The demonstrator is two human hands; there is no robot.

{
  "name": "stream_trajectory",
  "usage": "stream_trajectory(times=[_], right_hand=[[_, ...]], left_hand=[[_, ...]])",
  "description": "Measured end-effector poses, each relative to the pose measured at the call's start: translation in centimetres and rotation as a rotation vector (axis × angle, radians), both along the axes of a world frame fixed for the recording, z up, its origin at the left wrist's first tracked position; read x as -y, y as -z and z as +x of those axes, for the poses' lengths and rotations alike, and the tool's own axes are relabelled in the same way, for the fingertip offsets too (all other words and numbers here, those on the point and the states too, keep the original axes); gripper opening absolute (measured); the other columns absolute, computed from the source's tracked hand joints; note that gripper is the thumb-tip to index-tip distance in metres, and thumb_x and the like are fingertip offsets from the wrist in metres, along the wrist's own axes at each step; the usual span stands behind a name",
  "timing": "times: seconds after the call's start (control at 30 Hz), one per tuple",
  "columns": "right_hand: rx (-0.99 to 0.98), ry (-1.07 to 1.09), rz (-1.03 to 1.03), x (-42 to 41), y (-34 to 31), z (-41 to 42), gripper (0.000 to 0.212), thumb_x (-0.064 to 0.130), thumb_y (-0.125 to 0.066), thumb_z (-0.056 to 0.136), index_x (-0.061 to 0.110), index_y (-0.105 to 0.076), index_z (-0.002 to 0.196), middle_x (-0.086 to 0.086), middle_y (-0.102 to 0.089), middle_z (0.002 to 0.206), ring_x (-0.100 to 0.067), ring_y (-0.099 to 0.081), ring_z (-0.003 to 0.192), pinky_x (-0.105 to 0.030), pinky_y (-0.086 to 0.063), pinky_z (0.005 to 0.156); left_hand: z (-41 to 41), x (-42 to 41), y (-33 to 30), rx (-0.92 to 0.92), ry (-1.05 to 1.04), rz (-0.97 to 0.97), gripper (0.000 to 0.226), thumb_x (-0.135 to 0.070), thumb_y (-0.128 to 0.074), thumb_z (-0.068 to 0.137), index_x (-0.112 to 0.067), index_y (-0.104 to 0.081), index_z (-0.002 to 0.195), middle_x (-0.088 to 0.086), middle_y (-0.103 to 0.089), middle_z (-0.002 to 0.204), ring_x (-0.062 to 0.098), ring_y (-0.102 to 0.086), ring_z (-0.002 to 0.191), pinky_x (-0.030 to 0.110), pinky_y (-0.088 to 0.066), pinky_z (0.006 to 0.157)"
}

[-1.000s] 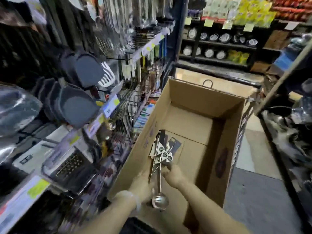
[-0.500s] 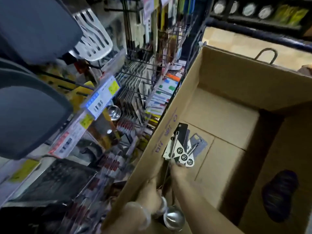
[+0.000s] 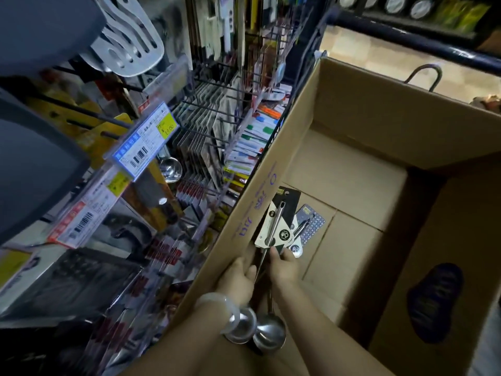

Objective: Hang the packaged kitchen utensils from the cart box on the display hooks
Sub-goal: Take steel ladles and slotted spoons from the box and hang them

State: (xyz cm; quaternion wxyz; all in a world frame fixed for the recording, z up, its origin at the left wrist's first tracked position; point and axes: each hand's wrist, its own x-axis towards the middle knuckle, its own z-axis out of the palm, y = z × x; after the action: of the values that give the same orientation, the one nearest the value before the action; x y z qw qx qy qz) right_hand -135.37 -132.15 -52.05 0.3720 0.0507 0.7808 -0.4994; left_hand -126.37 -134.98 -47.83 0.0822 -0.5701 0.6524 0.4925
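Both hands now sit closer and larger than before; left hand (image 3: 238, 278) and right hand (image 3: 283, 267) curl round carded ladles (image 3: 273, 226) against the cardboard box's (image 3: 366, 109) near-left wall.

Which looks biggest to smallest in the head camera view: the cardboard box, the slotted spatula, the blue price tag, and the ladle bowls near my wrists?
1. cardboard box
2. slotted spatula
3. blue price tag
4. ladle bowls

The price tag and ladle bowls look close in size, and the bowls sit nearer the camera, so that order is unsure.
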Motion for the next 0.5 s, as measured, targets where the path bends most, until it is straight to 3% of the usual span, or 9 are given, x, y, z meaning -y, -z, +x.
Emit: stream_trajectory(times=[0.13, 0.23, 0.3, 0.33, 0.43, 0.5], right_hand=[[0.136, 0.014, -0.214, -2.2, -2.9, -0.1, 0.026, 0.005, -0.049, 0.095, 0.012, -0.049, 0.070, -0.005, -0.052, 0.063, -0.008, -0.050, 0.045, -0.014, -0.041, 0.041], [0.164, -0.055, -0.325, -2.9, -5.0, 0.4, 0.022, 0.006, -0.050, 0.094, 0.012, -0.052, 0.073, -0.006, -0.052, 0.066, -0.011, -0.048, 0.055, -0.017, -0.043, 0.046], [0.149, -0.124, -0.364, -2.8, -6.3, 0.2, 0.018, 0.007, -0.050, 0.094, 0.010, -0.054, 0.077, -0.007, -0.051, 0.069, -0.012, -0.047, 0.060, -0.019, -0.045, 0.048], [0.145, -0.169, -0.370, -2.7, -6.8, -0.1, 0.015, 0.008, -0.051, 0.094, 0.010, -0.055, 0.079, -0.007, -0.050, 0.069, -0.011, -0.047, 0.060, -0.017, -0.046, 0.048], [0.163, -0.330, -0.344, -2.8, -7.7, -1.7, 0.017, 0.017, -0.054, 0.093, 0.013, -0.057, 0.077, -0.008, -0.054, 0.072, -0.010, -0.055, 0.057, -0.013, -0.049, 0.049], [0.216, -0.324, -0.337, -3.4, -7.4, -3.0, 0.019, 0.025, -0.053, 0.094, 0.017, -0.062, 0.079, 0.000, -0.063, 0.071, -0.008, -0.061, 0.058, -0.016, -0.050, 0.056]], left_hand=[[-0.6, -0.4, -0.3, -0.113, -0.041, 0.045, 0.042, -0.036, -0.040, 0.096, -0.014, -0.047, 0.131, 0.011, -0.053, 0.134, 0.026, -0.049, 0.123, 0.032, -0.035, 0.106], [-1.7, -1.2, -1.1, -0.365, -0.211, 0.116, 0.031, -0.027, -0.045, 0.095, -0.008, -0.061, 0.115, 0.014, -0.066, 0.112, 0.018, -0.060, 0.091, 0.021, -0.048, 0.080], [-2.4, -1.2, -1.9, -0.463, -0.361, 0.121, 0.028, -0.025, -0.048, 0.094, -0.006, -0.065, 0.107, 0.009, -0.069, 0.089, 0.011, -0.058, 0.070, 0.010, -0.046, 0.058], [-2.6, -1.1, -2.3, -0.494, -0.422, 0.121, 0.026, -0.024, -0.050, 0.094, -0.006, -0.067, 0.103, 0.006, -0.068, 0.081, 0.010, -0.058, 0.067, 0.008, -0.046, 0.054], [-2.6, -1.0, -3.4, -0.596, -0.545, 0.183, 0.023, -0.017, -0.051, 0.093, -0.001, -0.064, 0.104, 0.014, -0.067, 0.085, 0.020, -0.060, 0.076, 0.019, -0.050, 0.064], [-2.3, -0.8, -3.8, -0.609, -0.569, 0.212, 0.020, -0.013, -0.049, 0.094, -0.001, -0.061, 0.104, 0.014, -0.065, 0.087, 0.019, -0.060, 0.078, 0.017, -0.050, 0.066]])
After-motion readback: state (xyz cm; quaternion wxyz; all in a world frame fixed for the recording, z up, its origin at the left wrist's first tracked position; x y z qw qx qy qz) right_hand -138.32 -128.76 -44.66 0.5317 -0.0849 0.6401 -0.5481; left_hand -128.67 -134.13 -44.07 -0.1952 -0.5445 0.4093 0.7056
